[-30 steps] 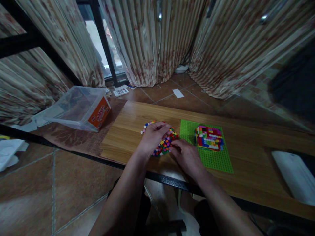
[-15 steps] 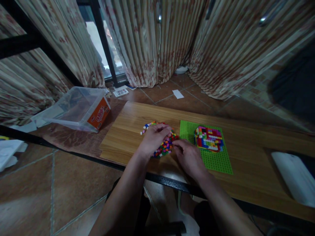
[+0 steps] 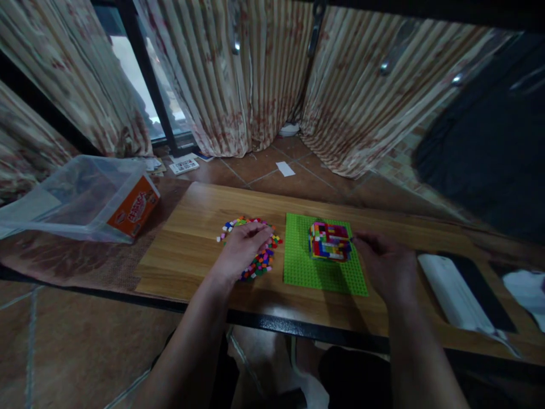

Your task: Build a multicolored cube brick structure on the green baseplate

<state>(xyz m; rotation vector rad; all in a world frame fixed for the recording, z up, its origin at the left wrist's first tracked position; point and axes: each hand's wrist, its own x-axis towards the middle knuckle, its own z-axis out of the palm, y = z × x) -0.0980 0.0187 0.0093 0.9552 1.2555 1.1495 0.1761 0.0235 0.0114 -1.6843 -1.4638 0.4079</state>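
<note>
A heap of small multicoloured building bricks (image 3: 260,262) lies on the wooden board. My left hand (image 3: 243,245) rests over the heap, thumb and fingers pinched together; whatever they hold is hidden. To the right, a boxy structure of coloured bricks (image 3: 328,243) stands on a green studded baseplate (image 3: 298,267). My right hand (image 3: 385,261) is at the structure's right side, thumb and forefinger pinching a tiny dark piece, apparently a building brick (image 3: 351,239). Whether that piece touches the structure I cannot tell.
A clear plastic bin (image 3: 89,199) with an orange label stands at the left on a brown cloth (image 3: 51,255). At the right lie a white elongated case (image 3: 451,292) and a dark flat panel (image 3: 483,289). Curtains (image 3: 264,85) hang behind the table.
My right hand has left the heap and moved right, past the baseplate, to the structure's far side. My left hand stays at the heap. The view has turned to the right.
</note>
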